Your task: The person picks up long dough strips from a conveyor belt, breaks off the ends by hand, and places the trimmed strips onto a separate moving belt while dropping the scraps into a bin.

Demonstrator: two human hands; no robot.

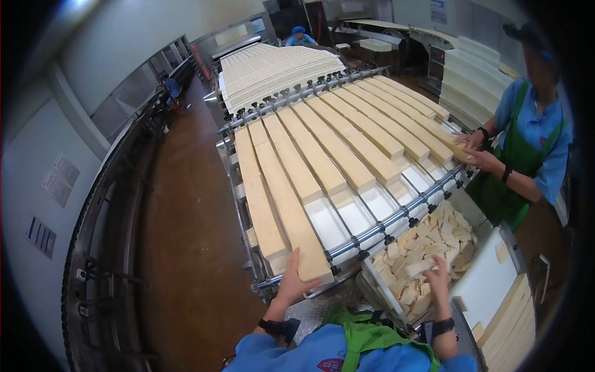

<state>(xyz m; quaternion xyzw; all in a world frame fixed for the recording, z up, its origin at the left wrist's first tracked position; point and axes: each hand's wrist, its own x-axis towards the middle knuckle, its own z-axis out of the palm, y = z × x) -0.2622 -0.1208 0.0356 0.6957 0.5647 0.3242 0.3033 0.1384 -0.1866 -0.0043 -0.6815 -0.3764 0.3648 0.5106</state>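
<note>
Long pale-yellow slabs lie side by side on a white conveyor, in lanes parted by thin metal rods. My left hand is at the near end of a slab on the left side, its fingers spread and touching it. Over a bin of broken pale offcuts, my right hand pinches a whitish offcut between thumb and fingers. A metal rail with black knobs crosses the conveyor's near end.
At the right, a co-worker in a green apron has both hands on the end of another slab. Stacked pale boards stand at lower right. A brown floor aisle runs along the left, beside a dark metal conveyor frame.
</note>
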